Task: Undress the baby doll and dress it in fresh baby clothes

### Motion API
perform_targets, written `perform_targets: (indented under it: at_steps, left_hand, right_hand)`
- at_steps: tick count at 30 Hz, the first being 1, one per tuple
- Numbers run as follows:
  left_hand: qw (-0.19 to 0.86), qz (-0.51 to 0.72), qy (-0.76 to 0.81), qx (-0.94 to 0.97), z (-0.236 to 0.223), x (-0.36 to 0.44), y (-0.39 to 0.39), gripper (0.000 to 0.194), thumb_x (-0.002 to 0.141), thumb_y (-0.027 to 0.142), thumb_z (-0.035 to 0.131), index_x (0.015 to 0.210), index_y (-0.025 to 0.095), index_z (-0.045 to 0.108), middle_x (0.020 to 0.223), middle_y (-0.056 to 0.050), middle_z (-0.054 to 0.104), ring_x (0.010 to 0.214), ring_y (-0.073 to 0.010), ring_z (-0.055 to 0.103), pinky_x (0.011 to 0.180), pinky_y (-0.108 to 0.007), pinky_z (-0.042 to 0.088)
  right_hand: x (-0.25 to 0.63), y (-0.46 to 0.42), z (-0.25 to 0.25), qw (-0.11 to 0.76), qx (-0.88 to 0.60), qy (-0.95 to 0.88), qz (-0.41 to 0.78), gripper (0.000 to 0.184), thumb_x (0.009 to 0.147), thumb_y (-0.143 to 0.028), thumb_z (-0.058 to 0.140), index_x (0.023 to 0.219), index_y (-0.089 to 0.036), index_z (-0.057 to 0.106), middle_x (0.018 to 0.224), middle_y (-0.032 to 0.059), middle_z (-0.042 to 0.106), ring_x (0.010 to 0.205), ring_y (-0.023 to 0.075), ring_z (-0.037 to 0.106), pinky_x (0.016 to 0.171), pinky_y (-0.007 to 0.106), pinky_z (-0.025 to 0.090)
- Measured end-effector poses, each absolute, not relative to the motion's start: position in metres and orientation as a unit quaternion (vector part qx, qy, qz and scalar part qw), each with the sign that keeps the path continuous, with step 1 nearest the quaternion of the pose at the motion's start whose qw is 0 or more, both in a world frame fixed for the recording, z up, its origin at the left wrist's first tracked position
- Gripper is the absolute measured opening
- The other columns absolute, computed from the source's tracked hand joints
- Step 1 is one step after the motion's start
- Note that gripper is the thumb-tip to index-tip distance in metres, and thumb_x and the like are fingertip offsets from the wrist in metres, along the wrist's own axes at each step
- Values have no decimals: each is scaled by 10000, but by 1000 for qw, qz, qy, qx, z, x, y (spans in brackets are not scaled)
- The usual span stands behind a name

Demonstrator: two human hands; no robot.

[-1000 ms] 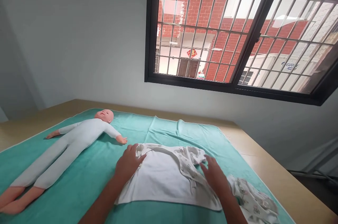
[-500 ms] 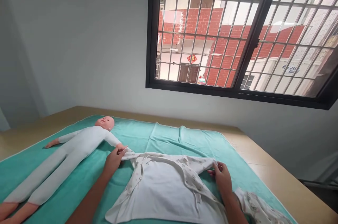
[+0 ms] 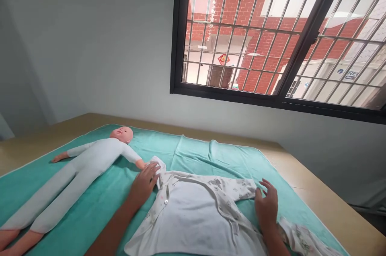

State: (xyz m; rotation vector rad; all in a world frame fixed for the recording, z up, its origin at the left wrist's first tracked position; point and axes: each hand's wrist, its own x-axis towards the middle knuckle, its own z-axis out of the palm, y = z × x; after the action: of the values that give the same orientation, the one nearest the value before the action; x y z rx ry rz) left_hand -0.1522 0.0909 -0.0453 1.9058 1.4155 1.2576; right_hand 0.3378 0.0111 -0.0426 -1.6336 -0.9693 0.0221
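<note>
Green towel on a wooden table, baby shirt spread open

At the near middle of the towel, one shirt, laid open to show plain white inside, hem partly cut off below. Left-side sleeve and right-side sleeve stretched outward, apparently to let the cloth lie flat. Over the left-side sleeve, the left hand, fingers resting across the fabric; cannot tell whether pinching or merely pressing. Beside the other cuff, the right hand, fingers parted, nothing visibly held, too close to judge touching or just clear.

To the left, one bald doll in white, on its back, arms out, probably set aside to leave room for the shirt. To the right, one bunched patterned garment, likely kept off the shirt for the same reason.

Counted: two hands, two sleeves, one clearly visible button, one shirt, one doll, one bunched garment, one towel.

Farther out, a grey wall and one black-framed window, partly cropped; beyond its bars, one red diamond-shaped sign.
</note>
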Motion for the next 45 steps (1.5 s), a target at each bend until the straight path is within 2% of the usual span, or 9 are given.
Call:
perform_targets:
  at_steps: [3,6,13,17,23,29,35,39,45]
  left_hand:
    - [163,410,546,712,-53,-149,96,463,879,407,505,1305,244,578,1458,-67,485,1390,-283,357,1159,-472,270]
    - [139,408,584,688,-56,-154,105,479,889,402,461,1323,217,545,1424,-80,515,1356,-263,401,1155,-442,279]
    - [145,431,642,617,-49,-163,106,477,851,464,485,1202,159,595,1072,-98,670,1005,-263,619,876,-380,506]
    - [120,457,662,582,-40,-167,94,356,856,434,474,1060,184,625,955,-62,676,873,-233,631,783,-327,509]
    - [40,488,678,549,-26,-182,82,239,876,298,405,977,200,598,973,-62,639,917,-230,609,811,-312,477]
    - [-23,460,685,564,-23,-193,77,290,913,256,325,975,188,600,1013,-107,587,975,-268,585,807,-340,462]
    - [44,381,592,709,-27,-151,75,334,943,312,361,1092,216,643,1150,-86,658,1112,-235,589,970,-327,444]
    - [108,299,554,769,-32,-129,68,344,946,358,403,1125,275,685,1151,-42,708,1094,-240,626,978,-366,444]
    - [101,214,555,798,-39,-133,68,429,970,418,382,1360,322,534,1439,-16,525,1394,-256,383,1149,-490,252]
  right_hand:
    - [322,12,-42,482,-654,-583,-31,329,880,-400,421,1025,-186,624,1263,123,594,1221,280,505,1045,467,395]
    - [309,14,-46,372,-620,-690,37,338,923,-389,385,1020,-215,659,1277,94,610,1238,255,509,1056,452,396]
    - [304,16,-51,234,-664,-706,82,464,954,-466,328,1194,-224,643,1412,74,542,1353,243,431,1151,468,277]
    - [309,14,-56,192,-697,-690,20,485,967,-421,293,1313,-216,566,1458,72,497,1390,242,386,1157,505,241]
    - [320,11,-66,142,-745,-650,-44,510,974,-372,253,1355,-163,520,1482,119,456,1411,256,349,1140,532,244]
    - [325,13,-65,158,-750,-640,-53,475,944,-330,300,1306,-169,563,1466,119,476,1410,265,348,1151,545,210]
    - [297,15,-50,235,-635,-729,100,506,943,-320,282,1361,-195,539,1503,54,441,1392,178,388,1151,368,315]
    - [281,13,-48,178,-613,-759,129,511,961,-398,294,1395,-237,508,1504,47,439,1421,202,346,1185,458,220]
    - [309,12,-54,137,-681,-717,56,541,990,-417,188,1460,-265,408,1551,33,361,1453,203,274,1167,520,205]
